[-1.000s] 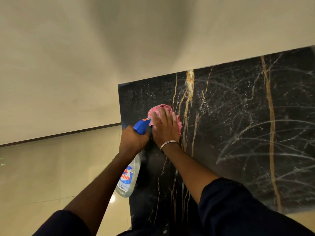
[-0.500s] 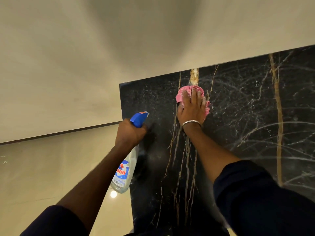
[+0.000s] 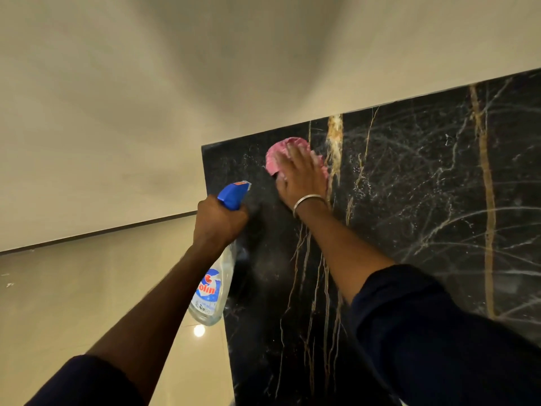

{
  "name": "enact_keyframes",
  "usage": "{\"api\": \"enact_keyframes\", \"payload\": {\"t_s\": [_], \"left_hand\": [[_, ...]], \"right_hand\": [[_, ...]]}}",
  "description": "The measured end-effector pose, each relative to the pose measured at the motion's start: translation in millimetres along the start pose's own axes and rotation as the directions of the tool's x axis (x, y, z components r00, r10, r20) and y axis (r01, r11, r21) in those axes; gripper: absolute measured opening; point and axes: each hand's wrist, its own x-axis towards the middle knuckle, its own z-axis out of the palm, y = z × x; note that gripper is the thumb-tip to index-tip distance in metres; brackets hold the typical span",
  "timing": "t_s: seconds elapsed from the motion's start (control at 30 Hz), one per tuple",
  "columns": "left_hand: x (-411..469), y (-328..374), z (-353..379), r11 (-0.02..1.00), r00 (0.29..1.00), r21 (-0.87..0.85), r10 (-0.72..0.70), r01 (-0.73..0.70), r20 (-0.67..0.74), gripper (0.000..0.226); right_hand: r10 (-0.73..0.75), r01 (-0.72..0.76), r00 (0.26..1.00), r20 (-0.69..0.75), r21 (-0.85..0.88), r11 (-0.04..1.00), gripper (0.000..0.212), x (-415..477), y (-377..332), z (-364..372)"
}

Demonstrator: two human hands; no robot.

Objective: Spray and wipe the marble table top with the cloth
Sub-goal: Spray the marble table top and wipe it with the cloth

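- The left hand [image 3: 218, 221] gripped the spray bottle [image 3: 210, 291] beside the left edge of the marble table top [image 3: 409, 200].
- The right hand [image 3: 301, 177] pressed flat, fingers straight, on the pink cloth [image 3: 278, 155].
- The pink cloth had swung back left from the gold vein [image 3: 335, 142] toward the far corner; wiping continued.

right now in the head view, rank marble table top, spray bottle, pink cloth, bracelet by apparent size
1. marble table top
2. spray bottle
3. pink cloth, partly under the right hand
4. bracelet
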Motion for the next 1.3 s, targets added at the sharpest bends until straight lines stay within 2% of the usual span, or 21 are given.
{"api": "enact_keyframes", "payload": {"t_s": [0.1, 0.17, 0.27, 0.3, 0.37, 0.47, 0.53, 0.6, 0.67, 0.8, 0.9, 0.97, 1.03, 1.07, 1.13, 1.17, 1.2, 1.23, 1.3], "left_hand": [[3.3, -0.8, -3.0, 1.000, 1.000, -0.018, 0.007, -0.007, -0.004, 0.019], [2.6, -2.5, -3.7, 0.999, 1.000, -0.037, 0.009, -0.009, 0.001, 0.020], [3.1, -6.2, -6.8, 0.998, 1.000, -0.062, -0.002, 0.001, -0.016, 0.020], [3.7, -7.0, -7.8, 0.998, 1.000, -0.068, -0.009, 0.007, -0.024, 0.020], [5.3, -6.2, -8.3, 0.996, 0.999, -0.086, -0.019, 0.016, -0.034, 0.021], [6.0, -3.6, -7.9, 0.994, 0.999, -0.112, -0.021, 0.017, -0.034, 0.021], [5.2, -1.4, -6.6, 0.994, 0.999, -0.113, -0.018, 0.013, -0.036, 0.022], [1.9, -1.2, -7.4, 0.992, 0.999, -0.128, -0.015, 0.010, -0.037, 0.023], [-1.7, -2.2, -9.2, 0.991, 1.000, -0.137, -0.002, -0.002, -0.030, 0.024], [-15.8, -9.8, -13.6, 0.988, 0.999, -0.152, 0.037, -0.043, -0.037, 0.022], [-29.8, -13.0, -12.3, 0.985, 0.997, -0.152, 0.079, -0.081, -0.022, 0.021], [-39.0, -13.7, -7.6, 0.982, 0.994, -0.154, 0.109, -0.107, 0.005, 0.024], [-47.2, -12.3, -1.1, 0.981, 0.989, -0.146, 0.137, -0.129, 0.048, 0.026], [-51.1, -10.3, 2.4, 0.979, 0.985, -0.142, 0.157, -0.146, 0.074, 0.026], [-61.0, -4.5, 9.9, 0.975, 0.975, -0.141, 0.188, -0.171, 0.118, 0.023], [-64.9, -1.1, 13.7, 0.973, 0.971, -0.144, 0.198, -0.180, 0.131, 0.021], [-69.9, 2.7, 18.8, 0.972, 0.968, -0.144, 0.209, -0.188, 0.143, 0.020], [-75.6, 6.9, 23.9, 0.970, 0.964, -0.143, 0.216, -0.195, 0.155, 0.018], [-87.1, 16.8, 34.6, 0.970, 0.962, -0.145, 0.219, -0.196, 0.165, 0.016]], "right_hand": [[0.213, -0.212, 0.975, -0.067, 0.014, 0.977, 0.057, 18.5, 63.2, -15.0], [0.355, -0.354, 0.930, -0.094, 0.028, 0.935, 0.057, 27.8, 89.3, -21.3], [0.495, -0.493, 0.861, -0.117, 0.047, 0.869, 0.058, 38.5, 75.7, -19.6], [0.496, -0.493, 0.860, -0.119, 0.050, 0.868, 0.059, 41.1, 62.0, -17.4], [0.412, -0.408, 0.906, -0.096, 0.052, 0.911, 0.059, 43.2, 30.9, -13.5], [0.146, -0.144, 0.989, -0.037, 0.054, 0.988, 0.057, 36.1, -15.4, -2.7], [-0.020, 0.020, 1.000, 0.017, 0.020, 1.000, 0.057, 31.2, -29.2, 1.1], [-0.111, 0.112, 0.993, 0.048, -0.017, 0.994, 0.056, 27.8, -22.9, -2.9], [-0.058, 0.059, 0.998, 0.023, -0.024, 0.998, 0.055, 24.3, -2.7, -11.5], [0.232, -0.226, 0.968, -0.092, 0.074, 0.971, 0.051, -4.6, 53.7, -20.0], [0.267, -0.247, 0.958, -0.103, 0.173, 0.954, 0.048, -31.7, 81.4, -22.9], [0.260, -0.219, 0.963, -0.068, 0.367, 0.904, 0.045, -49.4, 81.0, -37.6], [0.315, -0.278, 0.947, 0.060, 0.644, 0.713, 0.039, -66.9, 73.4, -59.0], [0.352, -0.318, 0.927, 0.132, 0.773, 0.549, 0.038, -75.9, 70.2, -69.6], [0.452, -0.396, 0.831, 0.325, 0.916, 0.069, 0.036, -96.3, 64.0, -87.5], [0.442, -0.405, 0.781, 0.441, 0.897, -0.179, 0.034, -106.2, 63.6, -92.0], [0.393, -0.404, 0.750, 0.532, 0.838, -0.366, 0.033, -119.7, 62.5, -96.9], [0.328, -0.403, 0.739, 0.588, 0.777, -0.484, 0.036, -133.2, 62.2, -99.3], [0.183, -0.419, 0.766, 0.616, 0.695, -0.585, 0.032, -152.0, 62.4, -102.3]]}}
